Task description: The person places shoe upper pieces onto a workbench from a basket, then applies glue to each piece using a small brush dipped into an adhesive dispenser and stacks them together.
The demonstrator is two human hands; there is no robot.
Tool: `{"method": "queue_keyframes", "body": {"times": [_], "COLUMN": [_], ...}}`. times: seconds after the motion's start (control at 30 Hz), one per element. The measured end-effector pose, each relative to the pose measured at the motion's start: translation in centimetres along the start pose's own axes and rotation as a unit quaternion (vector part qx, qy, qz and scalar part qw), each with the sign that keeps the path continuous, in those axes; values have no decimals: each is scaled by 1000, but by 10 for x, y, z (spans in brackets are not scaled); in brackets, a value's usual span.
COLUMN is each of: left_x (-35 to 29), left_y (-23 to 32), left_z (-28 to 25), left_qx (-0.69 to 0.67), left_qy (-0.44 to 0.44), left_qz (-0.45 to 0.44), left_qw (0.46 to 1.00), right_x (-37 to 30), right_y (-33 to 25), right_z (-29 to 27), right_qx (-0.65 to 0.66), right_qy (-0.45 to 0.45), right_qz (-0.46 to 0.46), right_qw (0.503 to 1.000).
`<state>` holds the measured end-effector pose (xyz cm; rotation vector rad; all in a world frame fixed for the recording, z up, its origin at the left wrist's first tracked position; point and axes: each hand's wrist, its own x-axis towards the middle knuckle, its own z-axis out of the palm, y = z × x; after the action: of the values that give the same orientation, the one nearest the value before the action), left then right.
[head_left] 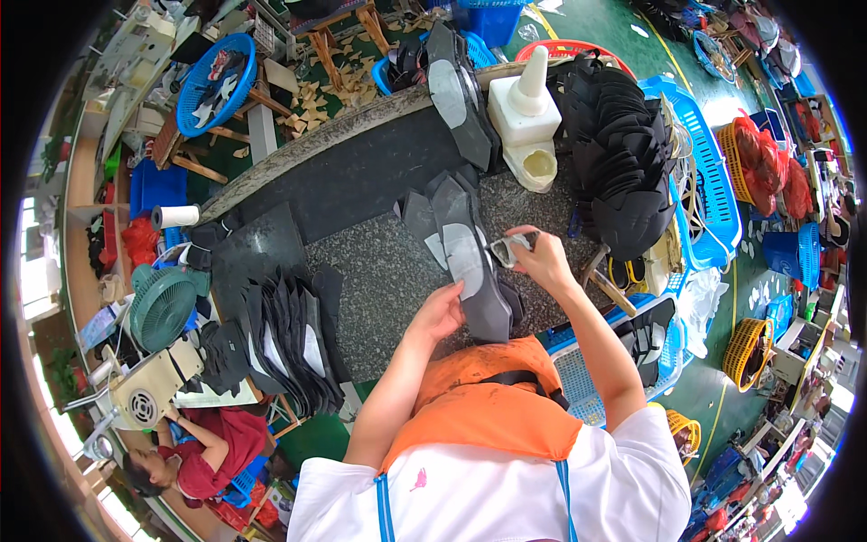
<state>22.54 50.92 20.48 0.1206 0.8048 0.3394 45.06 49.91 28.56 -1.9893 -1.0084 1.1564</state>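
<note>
A dark flat cut piece (470,271), like a shoe part, lies before me with a light grey patch on it. My left hand (440,313) has its fingers closed on the left edge of this piece. My right hand (544,260) pinches a small whitish, loop-shaped piece (513,250) just over the patch's right side. Similar dark pieces (420,221) lie under and beside it. Beyond them stands a white plastic bottle (526,113) with a cone top and a small open cup at its foot.
Stacked black pieces (623,163) stand at the right, beside a blue basket (709,190). More dark pieces with light patches (289,334) lie in a row at the left. A green fan (163,307) and a person in red (217,452) at a machine are farther left.
</note>
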Motion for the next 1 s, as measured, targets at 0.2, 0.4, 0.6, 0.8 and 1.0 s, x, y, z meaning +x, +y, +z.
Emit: {"method": "queue_keyframes", "body": {"times": [0.2,0.4,0.6,0.8,1.0], "left_x": [-13,60,148,29,2], "left_y": [104,201,209,34,-38], "left_z": [50,106,80,34,26], "left_qx": [71,134,207,269,217], "left_qy": [-58,-118,80,268,188], "left_qz": [367,450,268,335,217], "left_qw": [926,875,937,862,933], "right_x": [-14,-16,13,97,61], "right_y": [11,19,23,16,23], "right_z": [-5,-16,-29,-49,-48], "right_qx": [87,112,161,-181,-233], "right_qy": [14,67,175,252,278], "right_qz": [-9,50,52,-214,-219], "right_qw": [996,990,970,926,906]}}
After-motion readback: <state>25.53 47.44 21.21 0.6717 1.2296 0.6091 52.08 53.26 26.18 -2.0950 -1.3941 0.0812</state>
